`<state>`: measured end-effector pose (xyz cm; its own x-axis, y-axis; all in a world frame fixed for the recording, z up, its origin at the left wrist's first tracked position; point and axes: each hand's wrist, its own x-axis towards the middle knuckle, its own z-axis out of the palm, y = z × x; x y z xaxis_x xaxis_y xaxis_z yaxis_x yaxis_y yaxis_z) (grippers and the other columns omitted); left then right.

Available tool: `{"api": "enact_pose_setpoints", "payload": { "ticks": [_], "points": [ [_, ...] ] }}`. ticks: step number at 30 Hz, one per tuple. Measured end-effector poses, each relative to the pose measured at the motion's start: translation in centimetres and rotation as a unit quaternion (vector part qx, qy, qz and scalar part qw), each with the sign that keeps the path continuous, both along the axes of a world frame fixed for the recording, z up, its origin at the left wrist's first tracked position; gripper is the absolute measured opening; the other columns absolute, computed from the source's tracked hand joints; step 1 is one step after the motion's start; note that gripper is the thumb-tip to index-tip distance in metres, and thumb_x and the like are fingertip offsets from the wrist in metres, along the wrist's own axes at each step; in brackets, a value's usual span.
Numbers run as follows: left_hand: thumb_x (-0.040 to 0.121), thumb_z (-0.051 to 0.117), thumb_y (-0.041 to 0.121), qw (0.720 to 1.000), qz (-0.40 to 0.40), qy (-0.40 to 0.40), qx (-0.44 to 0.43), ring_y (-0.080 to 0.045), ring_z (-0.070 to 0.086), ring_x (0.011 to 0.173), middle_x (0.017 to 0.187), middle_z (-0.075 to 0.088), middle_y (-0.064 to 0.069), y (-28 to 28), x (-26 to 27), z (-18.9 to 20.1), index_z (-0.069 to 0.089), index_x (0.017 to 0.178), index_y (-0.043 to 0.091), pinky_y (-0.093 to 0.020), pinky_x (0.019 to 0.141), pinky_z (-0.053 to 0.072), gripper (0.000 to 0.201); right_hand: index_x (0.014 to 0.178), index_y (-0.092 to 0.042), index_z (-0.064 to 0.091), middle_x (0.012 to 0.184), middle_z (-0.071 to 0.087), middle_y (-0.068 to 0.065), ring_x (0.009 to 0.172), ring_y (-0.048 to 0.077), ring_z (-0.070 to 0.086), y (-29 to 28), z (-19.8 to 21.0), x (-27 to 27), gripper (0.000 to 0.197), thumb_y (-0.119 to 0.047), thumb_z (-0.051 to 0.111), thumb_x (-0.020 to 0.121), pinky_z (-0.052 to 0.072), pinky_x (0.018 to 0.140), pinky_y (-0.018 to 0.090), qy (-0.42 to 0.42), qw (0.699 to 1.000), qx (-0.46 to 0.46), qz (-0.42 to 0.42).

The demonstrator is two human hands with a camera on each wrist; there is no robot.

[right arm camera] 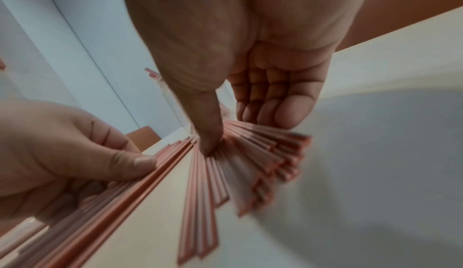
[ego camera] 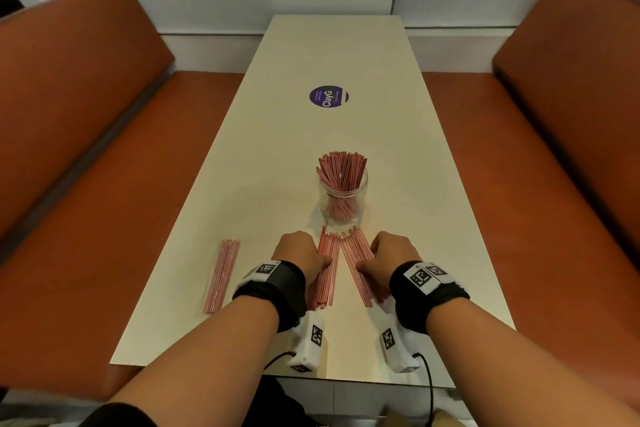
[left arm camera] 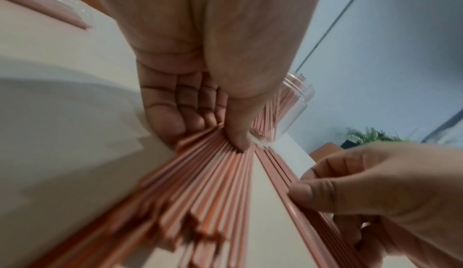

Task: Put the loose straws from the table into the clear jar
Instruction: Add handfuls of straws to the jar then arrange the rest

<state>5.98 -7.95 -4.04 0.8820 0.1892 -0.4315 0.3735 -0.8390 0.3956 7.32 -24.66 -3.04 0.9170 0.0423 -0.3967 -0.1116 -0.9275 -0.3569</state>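
Below the jar (ego camera: 343,196), both hands were curled. Left hand (ego camera: 300,255) gripped the left straws (ego camera: 325,279); right hand (ego camera: 393,256) gripped the right straws (ego camera: 360,267).

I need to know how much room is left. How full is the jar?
Partly full. The jar stands upright, with no lid, with a bunch of straws fanning out above its rim; gaps remain.

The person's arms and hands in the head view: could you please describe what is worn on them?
Both forearms are bare, with no sleeves. Each wrist carries a wide black strap, left and right, topped with white square tags printed in black block patterns. A white camera block bearing the same kind of tag hangs under each wrist, left and right, each trailing a thin black cable. The hands are bare.
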Motion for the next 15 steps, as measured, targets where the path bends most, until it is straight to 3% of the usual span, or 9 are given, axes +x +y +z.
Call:
{"api": "enact_pose_setpoints", "payload": {
  "ticks": [2, 5, 9, 12, 15],
  "points": [
    [0.077, 0.072, 0.049, 1.0, 0.005, -0.003, -0.006, -0.021, 0.067, 0.075, 0.08, 0.071, -0.007, 0.23, 0.07, -0.17, 0.072, 0.079, 0.007, -0.027, 0.061, 0.049, 0.042, 0.102, -0.011, 0.06, 0.101, 0.066, 0.006, 0.089, 0.022, 0.062, -0.33, 0.08, 0.04, 0.044, -0.043, 0.073, 0.075, 0.052, 0.076, 0.032, 0.0, 1.0, 0.014, -0.004],
    [0.073, 0.074, 0.05, 1.0, 0.009, -0.01, -0.008, -0.02, 0.064, 0.07, 0.082, 0.071, -0.007, 0.15, -0.03, -0.06, 0.071, 0.08, 0.008, -0.024, 0.055, 0.045, 0.042, 0.101, -0.011, 0.062, 0.099, 0.066, 0.006, 0.09, 0.023, 0.063, -0.17, 0.2, -0.07, 0.04, -0.041, 0.073, 0.076, 0.052, 0.076, 0.032, -0.004, 1.0, 0.012, -0.006],
    [0.079, 0.072, 0.039, 0.999, 0.027, -0.008, -0.031, -0.024, 0.069, 0.08, 0.086, 0.073, -0.009, 0.59, 0.1, -0.15, 0.073, 0.084, 0.007, -0.031, 0.074, 0.057, 0.032, 0.098, -0.008, 0.069, 0.101, 0.069, 0.009, 0.093, 0.025, 0.065, -0.37, 0.2, 0.11, 0.025, -0.028, 0.064, 0.084, 0.054, 0.08, 0.032, -0.014, 1.0, 0.017, -0.008],
    [0.076, 0.074, 0.038, 0.999, 0.03, -0.01, -0.036, -0.023, 0.069, 0.077, 0.082, 0.072, -0.008, 0.48, 0.03, 0.04, 0.072, 0.081, 0.007, -0.031, 0.072, 0.058, 0.032, 0.098, -0.01, 0.066, 0.098, 0.068, 0.006, 0.091, 0.023, 0.064, -0.39, 0.06, 0.05, 0.027, -0.032, 0.067, 0.081, 0.053, 0.076, 0.031, -0.012, 0.999, 0.024, -0.019],
    [0.079, 0.07, 0.033, 0.999, 0.028, -0.006, -0.042, -0.025, 0.069, 0.078, 0.085, 0.072, -0.01, 0.41, 0.09, 0.22, 0.071, 0.084, 0.005, -0.032, 0.072, 0.058, 0.029, 0.1, -0.01, 0.067, 0.102, 0.068, 0.007, 0.093, 0.024, 0.064, -0.28, -0.1, 0.23, 0.023, -0.028, 0.064, 0.085, 0.054, 0.08, 0.032, -0.01, 1.0, 0.016, -0.015]
  ]
}}
